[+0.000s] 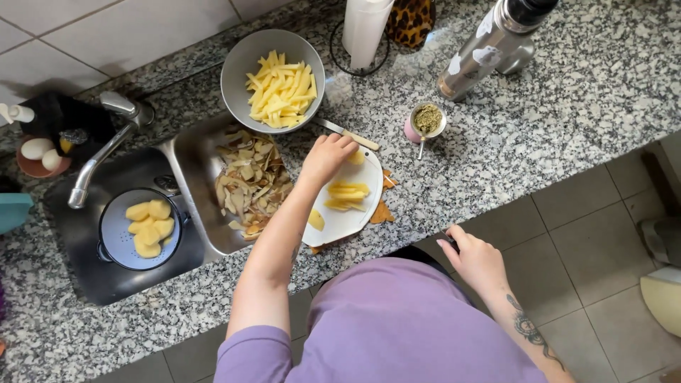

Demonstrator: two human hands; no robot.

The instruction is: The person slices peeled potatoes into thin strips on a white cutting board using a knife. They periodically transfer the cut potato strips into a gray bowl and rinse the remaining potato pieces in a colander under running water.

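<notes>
— Over at the far left, what's waiting?

— Peeled potatoes [147, 228] sit whole in my colander [113, 234]; peels [250, 186] fill the sink [191, 152].

— And what's done?

— The bowl [237, 71] holds cut sticks [281, 91]. My left hand [328, 157] closes on a potato piece [357, 157] over the cutting board [355, 213], slices [346, 196] beside it. My right hand [477, 259] hangs loosely curled, empty, off the tabletop [539, 106].

Left arm stretched far forward, bare from the short purple sleeve, forearm nearly straight. The left hand [328, 154] is curled palm down, fingers bunched together at the tips. The right hand [474, 259] hangs back near the body, loosely cupped, tattooed forearm angling down and outward.
</notes>
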